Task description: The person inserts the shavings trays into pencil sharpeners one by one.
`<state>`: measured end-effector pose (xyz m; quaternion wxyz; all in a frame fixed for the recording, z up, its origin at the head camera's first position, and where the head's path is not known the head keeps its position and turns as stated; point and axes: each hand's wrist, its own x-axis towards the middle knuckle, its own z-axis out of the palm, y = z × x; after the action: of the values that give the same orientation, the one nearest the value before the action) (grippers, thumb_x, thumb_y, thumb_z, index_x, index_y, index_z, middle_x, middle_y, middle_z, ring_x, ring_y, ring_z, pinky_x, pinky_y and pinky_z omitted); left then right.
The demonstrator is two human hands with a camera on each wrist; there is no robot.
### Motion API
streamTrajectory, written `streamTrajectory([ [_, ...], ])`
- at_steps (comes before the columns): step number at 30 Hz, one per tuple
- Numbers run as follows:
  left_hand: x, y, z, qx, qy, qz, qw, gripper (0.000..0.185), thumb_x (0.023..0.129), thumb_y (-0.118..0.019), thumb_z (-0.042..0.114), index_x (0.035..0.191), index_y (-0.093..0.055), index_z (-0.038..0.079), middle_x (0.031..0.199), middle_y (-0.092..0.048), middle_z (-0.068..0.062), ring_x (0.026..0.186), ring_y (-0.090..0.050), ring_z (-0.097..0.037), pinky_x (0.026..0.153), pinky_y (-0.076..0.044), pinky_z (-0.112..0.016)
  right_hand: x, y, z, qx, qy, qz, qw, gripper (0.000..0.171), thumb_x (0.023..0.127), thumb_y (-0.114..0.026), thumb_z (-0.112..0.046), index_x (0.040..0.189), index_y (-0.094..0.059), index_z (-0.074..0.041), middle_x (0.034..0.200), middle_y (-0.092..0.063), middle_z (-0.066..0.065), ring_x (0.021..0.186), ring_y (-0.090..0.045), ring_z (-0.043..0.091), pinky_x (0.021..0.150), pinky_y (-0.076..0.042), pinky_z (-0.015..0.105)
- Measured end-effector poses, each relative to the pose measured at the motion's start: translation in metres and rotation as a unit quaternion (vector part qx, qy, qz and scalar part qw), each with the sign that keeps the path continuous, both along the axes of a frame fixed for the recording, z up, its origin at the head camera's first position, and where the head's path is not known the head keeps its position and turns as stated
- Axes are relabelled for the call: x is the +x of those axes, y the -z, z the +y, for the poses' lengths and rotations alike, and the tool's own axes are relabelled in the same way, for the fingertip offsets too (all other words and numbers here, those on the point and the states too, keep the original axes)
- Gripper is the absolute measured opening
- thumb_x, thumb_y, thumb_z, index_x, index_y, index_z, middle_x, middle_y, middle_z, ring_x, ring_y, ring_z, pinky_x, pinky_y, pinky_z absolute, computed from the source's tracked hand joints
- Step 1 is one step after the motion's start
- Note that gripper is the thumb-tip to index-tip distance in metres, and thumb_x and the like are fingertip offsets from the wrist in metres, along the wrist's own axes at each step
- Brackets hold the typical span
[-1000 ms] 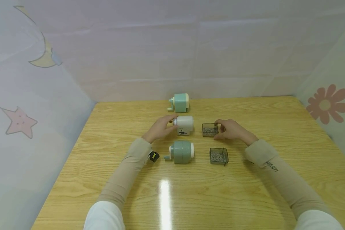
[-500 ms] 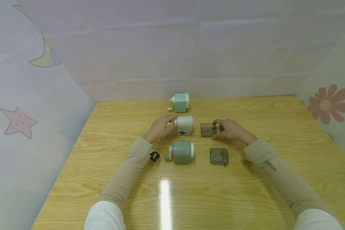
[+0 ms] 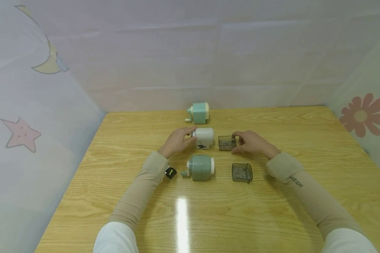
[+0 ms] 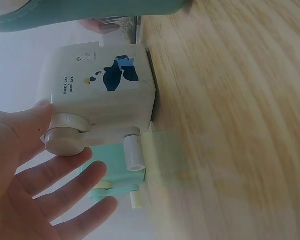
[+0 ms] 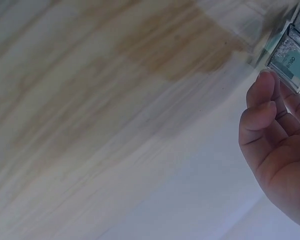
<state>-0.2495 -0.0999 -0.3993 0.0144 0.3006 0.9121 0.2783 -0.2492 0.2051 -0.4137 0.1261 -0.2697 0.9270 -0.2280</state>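
Left hand (image 3: pixel 177 141), yours: grip pinched about the crank end of the white pencil sharpener (image 3: pixel 204 134), thumb to the near side, outer fingers spread. Sharpener upright on the counter (image 3: pixel 225 218), barrel running left to right.
Two more sharpeners in your column: grey-green (image 3: pixel 201 168) on the near side, turquoise (image 3: pixel 199 113) on the far side.
Smoky clear shavings drawer (image 3: pixel 227 148): just right of the white sharpener, a narrow gap between, roughly in line with its barrel; your right hand is the nearer.
Second shavings drawer (image 3: pixel 240 179): closer to you, untouched, shavings inside.
Right hand (image 3: pixel 253 142), yours: grip pinching the first drawer's right end, thumb on the near side.
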Motion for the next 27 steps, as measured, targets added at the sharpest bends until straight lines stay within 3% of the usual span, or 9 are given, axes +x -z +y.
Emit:
streamTrajectory([
  [9, 0.0, 0.002, -0.001, -0.002, 0.002, 0.014, 0.9999, 0.048, 0.092, -0.056, 0.023, 0.136, -0.043, 0.008, 0.102, -0.063, -0.005, 0.087, -0.055, -0.014, 0.077, -0.046, -0.03, -0.002, -0.001, -0.009, 0.014, -0.005, 0.003, 1.0, 0.067, 0.077, -0.073, -0.031, 0.128, -0.046, 0.005, 0.068, -0.054, -0.001, 0.057, -0.047, 0.013, 0.055, -0.042, 0.03],
  [21, -0.001, 0.001, 0.0, -0.004, 0.003, 0.016, 0.9999, 0.048, 0.092, -0.056, 0.023, 0.135, -0.044, 0.007, 0.104, -0.064, -0.006, 0.088, -0.056, -0.014, 0.08, -0.047, -0.03, -0.005, -0.001, -0.014, 0.014, -0.011, 0.004, 1.0, 0.068, 0.078, -0.072, -0.032, 0.127, -0.045, 0.005, 0.065, -0.053, -0.001, 0.054, -0.044, 0.012, 0.053, -0.04, 0.028],
  [27, -0.001, 0.001, 0.001, -0.004, 0.0, 0.01, 0.9999, 0.048, 0.092, -0.056, 0.023, 0.136, -0.043, 0.008, 0.114, -0.061, -0.008, 0.095, -0.057, -0.017, 0.086, -0.046, -0.032, -0.005, -0.002, -0.018, 0.012, -0.013, 0.007, 1.0, 0.067, 0.078, -0.073, -0.031, 0.126, -0.046, 0.006, 0.065, -0.052, -0.001, 0.055, -0.044, 0.012, 0.054, -0.04, 0.028],
])
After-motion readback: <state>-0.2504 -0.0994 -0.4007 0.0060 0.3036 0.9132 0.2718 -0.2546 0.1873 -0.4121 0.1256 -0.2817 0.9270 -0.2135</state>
